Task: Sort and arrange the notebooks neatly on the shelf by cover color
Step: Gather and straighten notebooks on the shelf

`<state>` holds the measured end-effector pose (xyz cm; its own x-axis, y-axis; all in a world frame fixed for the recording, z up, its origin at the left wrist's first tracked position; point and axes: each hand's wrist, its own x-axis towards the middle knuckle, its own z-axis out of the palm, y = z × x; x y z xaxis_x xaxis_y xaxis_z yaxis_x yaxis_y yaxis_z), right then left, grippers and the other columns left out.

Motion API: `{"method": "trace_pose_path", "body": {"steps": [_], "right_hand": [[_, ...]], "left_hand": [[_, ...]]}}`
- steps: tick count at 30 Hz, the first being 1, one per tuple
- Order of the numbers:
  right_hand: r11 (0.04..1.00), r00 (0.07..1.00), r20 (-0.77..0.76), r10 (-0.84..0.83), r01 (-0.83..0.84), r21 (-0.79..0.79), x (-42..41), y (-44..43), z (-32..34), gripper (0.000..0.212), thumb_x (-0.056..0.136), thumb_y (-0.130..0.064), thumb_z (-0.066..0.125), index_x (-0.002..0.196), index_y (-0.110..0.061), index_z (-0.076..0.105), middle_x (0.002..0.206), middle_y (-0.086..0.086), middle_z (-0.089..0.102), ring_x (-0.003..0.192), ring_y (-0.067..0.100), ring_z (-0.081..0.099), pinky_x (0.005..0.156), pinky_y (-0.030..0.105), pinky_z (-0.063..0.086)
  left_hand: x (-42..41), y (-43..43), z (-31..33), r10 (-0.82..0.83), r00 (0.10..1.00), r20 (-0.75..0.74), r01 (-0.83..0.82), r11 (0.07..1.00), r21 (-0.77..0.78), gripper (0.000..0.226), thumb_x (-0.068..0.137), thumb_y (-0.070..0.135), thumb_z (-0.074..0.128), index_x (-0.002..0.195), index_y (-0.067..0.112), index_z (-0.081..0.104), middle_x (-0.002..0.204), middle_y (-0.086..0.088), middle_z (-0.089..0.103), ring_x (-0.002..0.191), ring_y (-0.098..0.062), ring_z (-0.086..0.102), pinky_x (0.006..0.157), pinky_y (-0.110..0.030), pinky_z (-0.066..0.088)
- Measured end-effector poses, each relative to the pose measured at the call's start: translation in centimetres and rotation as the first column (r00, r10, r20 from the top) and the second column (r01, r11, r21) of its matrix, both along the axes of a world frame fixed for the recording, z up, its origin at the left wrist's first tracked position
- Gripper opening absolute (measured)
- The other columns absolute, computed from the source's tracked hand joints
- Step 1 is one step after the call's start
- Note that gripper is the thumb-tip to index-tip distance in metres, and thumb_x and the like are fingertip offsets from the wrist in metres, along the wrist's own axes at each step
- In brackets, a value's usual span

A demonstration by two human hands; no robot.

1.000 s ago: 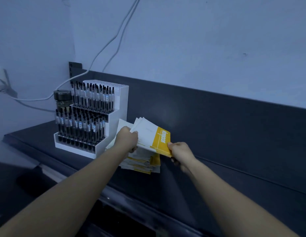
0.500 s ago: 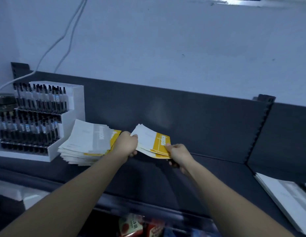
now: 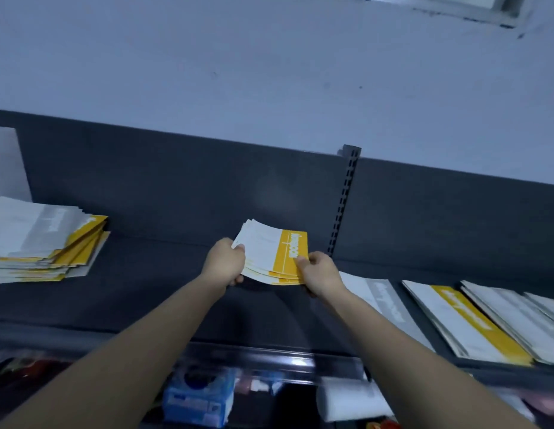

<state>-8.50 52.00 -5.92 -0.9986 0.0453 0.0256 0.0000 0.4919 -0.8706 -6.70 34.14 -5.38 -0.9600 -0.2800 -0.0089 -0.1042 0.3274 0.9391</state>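
Note:
A small stack of white-and-yellow notebooks is held just above the dark shelf, near its middle. My left hand grips the stack's left edge and my right hand grips its yellow right edge. At the far left lies a fanned, untidy pile of notebooks with grey and yellow covers. To the right, beyond the upright, lie a grey-striped notebook, a yellow-striped notebook pile and more grey ones.
A slotted shelf upright stands just behind my right hand, dividing the two shelf sections. A white display stand's edge shows at far left. Below the shelf's front lip sit a blue packet and other goods.
Both hands have carried the small yellow stack rightward along the shelf, away from the untidy pile. The pen display has slid almost out of view and the right-hand notebooks have come into view.

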Motion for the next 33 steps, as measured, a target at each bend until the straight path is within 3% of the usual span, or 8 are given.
{"method": "trace_pose_path", "body": {"steps": [5, 11, 16, 20, 24, 29, 31, 33], "right_hand": [[0.996, 0.997, -0.036, -0.066, 0.064, -0.068, 0.8, 6.0, -0.4, 0.016, 0.099, -0.028, 0.047, 0.100, -0.013, 0.054, 0.082, -0.001, 0.057, 0.066, 0.015, 0.049, 0.051, 0.025, 0.033], [0.986, 0.987, -0.054, -0.151, 0.146, -0.083, 1.5, 12.0, -0.7, 0.010, 0.101, -0.025, 0.044, 0.102, -0.017, 0.049, 0.082, -0.001, 0.057, 0.060, 0.014, 0.049, 0.050, 0.024, 0.037], [0.965, 0.963, -0.075, -0.257, 0.260, 0.022, 1.7, 16.9, -1.5, 0.027, 0.099, -0.030, 0.048, 0.115, -0.009, 0.053, 0.097, 0.008, 0.065, 0.081, 0.027, 0.060, 0.072, 0.043, 0.052], [0.949, 0.953, -0.092, -0.290, 0.298, 0.104, 2.1, 21.2, -2.2, 0.033, 0.099, -0.028, 0.047, 0.127, -0.011, 0.050, 0.112, 0.010, 0.065, 0.100, 0.029, 0.062, 0.087, 0.041, 0.050], [0.935, 0.951, -0.076, -0.300, 0.309, 0.176, 2.1, 26.1, -2.8, 0.042, 0.099, -0.031, 0.045, 0.137, -0.012, 0.045, 0.117, 0.010, 0.065, 0.103, 0.028, 0.062, 0.090, 0.039, 0.050], [0.885, 0.963, -0.079, -0.257, 0.267, 0.380, 2.4, 32.4, -2.7, 0.036, 0.101, -0.030, 0.043, 0.128, -0.007, 0.049, 0.118, 0.013, 0.064, 0.108, 0.031, 0.058, 0.089, 0.038, 0.047], [0.850, 0.968, -0.072, -0.242, 0.247, 0.466, 2.3, 34.1, -2.8, 0.035, 0.101, -0.031, 0.041, 0.126, -0.009, 0.050, 0.119, 0.011, 0.063, 0.109, 0.031, 0.057, 0.087, 0.038, 0.046], [0.821, 0.974, -0.057, -0.219, 0.216, 0.529, 2.3, 36.0, -2.9, 0.034, 0.101, -0.032, 0.039, 0.126, -0.012, 0.050, 0.120, 0.010, 0.063, 0.109, 0.031, 0.057, 0.086, 0.038, 0.046]], "left_hand": [[-0.4, 6.1, -0.4, -0.070, 0.998, -0.006, 0.070, 0.997, -0.014, 0.024, 0.100, 0.021, 0.033, 0.109, 0.010, 0.052, 0.085, -0.007, 0.060, 0.050, -0.016, 0.050, 0.041, -0.023, 0.033], [-2.1, 12.3, -1.0, -0.174, 0.985, -0.015, 0.173, 0.983, -0.057, 0.023, 0.099, 0.021, 0.033, 0.110, 0.011, 0.050, 0.091, -0.008, 0.062, 0.055, -0.018, 0.054, 0.042, -0.022, 0.034], [-3.0, 17.6, -2.0, -0.252, 0.968, -0.017, 0.250, 0.966, -0.072, 0.018, 0.098, 0.019, 0.036, 0.109, 0.011, 0.048, 0.094, -0.010, 0.063, 0.056, -0.019, 0.052, 0.043, -0.023, 0.033], [-3.6, 21.5, -2.8, -0.276, 0.961, -0.001, 0.275, 0.957, -0.094, 0.015, 0.094, 0.017, 0.043, 0.105, 0.010, 0.050, 0.100, -0.012, 0.062, 0.065, -0.021, 0.049, 0.054, -0.028, 0.036], [-3.5, 26.3, -3.5, -0.295, 0.955, 0.036, 0.297, 0.948, -0.113, 0.019, 0.094, 0.019, 0.044, 0.111, 0.011, 0.049, 0.105, -0.011, 0.062, 0.068, -0.020, 0.048, 0.056, -0.027, 0.035], [-3.0, 32.3, -4.2, -0.292, 0.953, 0.074, 0.301, 0.935, -0.188, 0.026, 0.092, 0.023, 0.047, 0.115, 0.010, 0.050, 0.106, -0.008, 0.064, 0.069, -0.020, 0.054, 0.052, -0.025, 0.039], [-2.9, 33.8, -4.6, -0.306, 0.948, 0.090, 0.318, 0.922, -0.220, 0.033, 0.086, 0.028, 0.049, 0.114, 0.011, 0.054, 0.108, -0.006, 0.067, 0.079, -0.020, 0.062, 0.066, -0.030, 0.052], [-2.6, 35.7, -4.8, -0.282, 0.951, 0.123, 0.307, 0.901, -0.308, 0.027, 0.089, 0.027, 0.052, 0.108, 0.007, 0.054, 0.106, -0.007, 0.064, 0.091, -0.024, 0.062, 0.074, -0.031, 0.049]]}}
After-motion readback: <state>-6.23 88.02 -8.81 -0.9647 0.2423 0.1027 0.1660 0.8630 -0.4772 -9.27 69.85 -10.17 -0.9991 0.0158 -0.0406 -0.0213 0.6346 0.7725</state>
